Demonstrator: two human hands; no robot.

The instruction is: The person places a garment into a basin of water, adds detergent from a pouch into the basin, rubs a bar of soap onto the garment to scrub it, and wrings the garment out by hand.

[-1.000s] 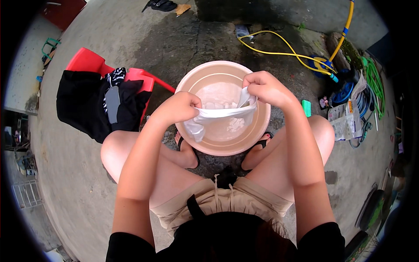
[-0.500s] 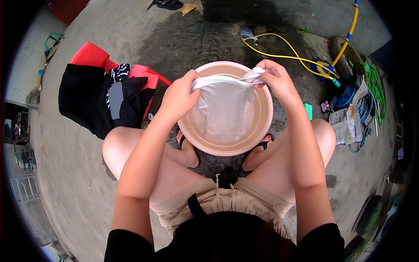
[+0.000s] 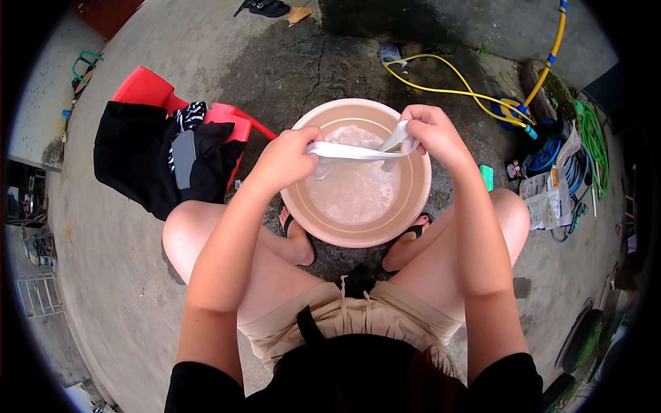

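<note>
A wet white cloth [image 3: 354, 152] is stretched between my two hands over a round beige-pink basin [image 3: 417, 193]. My left hand [image 3: 289, 157] is closed on the cloth's left end, above the basin's left rim. At the right side my right hand [image 3: 435, 134] pinches the other end, where the cloth folds up in a narrow loop. Below it lies cloudy, rippled water [image 3: 354, 196] with some foam. How much of the cloth is under the water I cannot make out. The basin stands on the ground between my feet.
On the left, a red plastic chair [image 3: 146, 88] holds black clothes [image 3: 131, 155] and a phone [image 3: 184, 160]. A yellow hose [image 3: 441, 90] curves across the ground at the back right. Green hose coils [image 3: 595, 144], newspaper [image 3: 547, 199] and a green block [image 3: 487, 177] lie at the right.
Both hands have come down slightly toward the basin. The broad hanging panel of cloth has dropped from view, leaving a narrow taut band, and the water shows more ripples.
</note>
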